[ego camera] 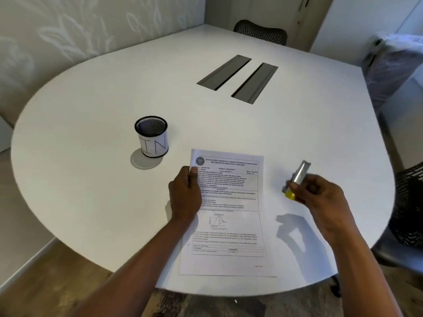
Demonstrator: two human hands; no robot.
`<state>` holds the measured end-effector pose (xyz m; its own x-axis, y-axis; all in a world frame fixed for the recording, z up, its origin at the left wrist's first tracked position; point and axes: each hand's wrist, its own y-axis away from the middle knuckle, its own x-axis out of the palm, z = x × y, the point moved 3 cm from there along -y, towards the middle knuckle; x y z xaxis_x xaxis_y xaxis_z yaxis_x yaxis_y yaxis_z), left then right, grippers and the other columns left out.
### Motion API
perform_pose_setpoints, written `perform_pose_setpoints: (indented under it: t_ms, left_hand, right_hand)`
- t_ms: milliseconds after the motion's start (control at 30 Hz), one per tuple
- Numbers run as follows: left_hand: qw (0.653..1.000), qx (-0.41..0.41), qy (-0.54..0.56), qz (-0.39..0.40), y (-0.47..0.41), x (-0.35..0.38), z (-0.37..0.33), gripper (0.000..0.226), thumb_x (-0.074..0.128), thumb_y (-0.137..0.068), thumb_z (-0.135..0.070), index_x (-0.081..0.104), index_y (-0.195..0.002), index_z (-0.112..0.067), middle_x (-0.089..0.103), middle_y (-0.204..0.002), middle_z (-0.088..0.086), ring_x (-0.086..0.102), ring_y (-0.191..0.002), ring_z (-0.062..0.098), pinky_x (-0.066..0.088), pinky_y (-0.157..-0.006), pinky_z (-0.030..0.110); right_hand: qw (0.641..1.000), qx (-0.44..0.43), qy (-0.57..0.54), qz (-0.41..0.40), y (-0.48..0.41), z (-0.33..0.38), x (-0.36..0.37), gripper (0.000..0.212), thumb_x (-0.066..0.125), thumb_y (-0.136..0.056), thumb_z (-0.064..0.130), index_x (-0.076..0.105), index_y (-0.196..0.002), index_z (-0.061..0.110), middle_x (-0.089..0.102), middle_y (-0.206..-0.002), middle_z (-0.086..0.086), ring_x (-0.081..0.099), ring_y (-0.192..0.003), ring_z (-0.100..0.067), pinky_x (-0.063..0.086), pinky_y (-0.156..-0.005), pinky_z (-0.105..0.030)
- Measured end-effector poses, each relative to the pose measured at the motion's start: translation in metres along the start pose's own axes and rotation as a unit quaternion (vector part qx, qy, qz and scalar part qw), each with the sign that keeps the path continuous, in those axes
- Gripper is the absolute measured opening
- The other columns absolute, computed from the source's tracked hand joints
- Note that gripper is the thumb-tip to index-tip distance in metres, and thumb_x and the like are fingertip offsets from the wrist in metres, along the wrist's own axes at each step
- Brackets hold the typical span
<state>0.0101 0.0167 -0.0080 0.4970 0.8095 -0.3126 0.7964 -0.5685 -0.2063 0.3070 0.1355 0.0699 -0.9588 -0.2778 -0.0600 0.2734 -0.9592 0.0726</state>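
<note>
1. Left hand (185, 193) pinches the upper left edge of the exam paper (229, 213), thumb on top and fingers curled at the edge. Right hand (320, 195) is wrapped round what looks like a small silver and yellow stapler (297, 179), up in the air to the right of the sheet and touching neither paper nor table (114, 88). It's blurry, so don't quote me on the exact grip.
2. That paper lies flat in the lower middle of the frame, its bottom edge close to the table's near rim.
3. Biggest worry for me: I can't tell whether that's one sheet or a stack. If it's a stack and the left pinch slackens, the pages fan out and a staple only catches the top ones.
4. That thumb sits right by the corner where a staple would likely go. Bring the stapler in fast from the right and it could get nipped.
5. Any sideways shove from the stapler could slide the sheet toward the near rim and off.
6. Mesh cup (152, 137) marked IN, left of centre, is well apart, so no collision risk there.
</note>
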Motion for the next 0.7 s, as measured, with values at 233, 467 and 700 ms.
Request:
perform_pose_setpoints:
  t_ms: [233, 467, 700]
  left_hand:
    - [1.0, -0.006, 0.022, -0.016, -0.002, 0.005, 0.01, 0.052, 0.056, -0.112, -0.024, 0.031, -0.067, -0.03, 0.042, -0.05, -0.008, 0.04, -0.051, 0.008, 0.026, -0.056, 0.037]
    - [1.0, 0.016, 0.008, -0.025, -0.003, 0.006, 0.011, 0.045, 0.051, -0.109, -0.034, 0.032, -0.068, -0.032, 0.053, -0.054, -0.009, 0.049, -0.052, 0.007, 0.028, -0.05, 0.022]
    - [1.0, 0.02, 0.009, -0.019, -0.002, 0.007, 0.01, 0.039, 0.046, -0.108, -0.04, 0.037, -0.071, -0.033, 0.05, -0.058, -0.017, 0.058, -0.057, 0.003, 0.037, -0.049, 0.014]
  right_hand:
    - [0.983, -0.116, -0.019, 0.142, -0.04, 0.047, 0.099, 0.042, 0.073, -0.09, -0.013, 0.068, -0.131, -0.005, 0.077, -0.109, -0.021, 0.08, -0.099, -0.029, 0.062, -0.089, -0.029]
    - [0.971, -0.121, 0.033, 0.201, -0.07, 0.052, 0.175, 0.043, 0.079, -0.084, -0.017, 0.065, -0.124, -0.01, 0.076, -0.111, -0.026, 0.079, -0.103, -0.034, 0.064, -0.089, -0.031]
    - [0.962, -0.128, 0.072, 0.23, -0.084, 0.046, 0.199, 0.04, 0.086, -0.082, -0.007, 0.07, -0.117, 0.0, 0.081, -0.109, -0.017, 0.081, -0.102, -0.027, 0.064, -0.087, -0.029]
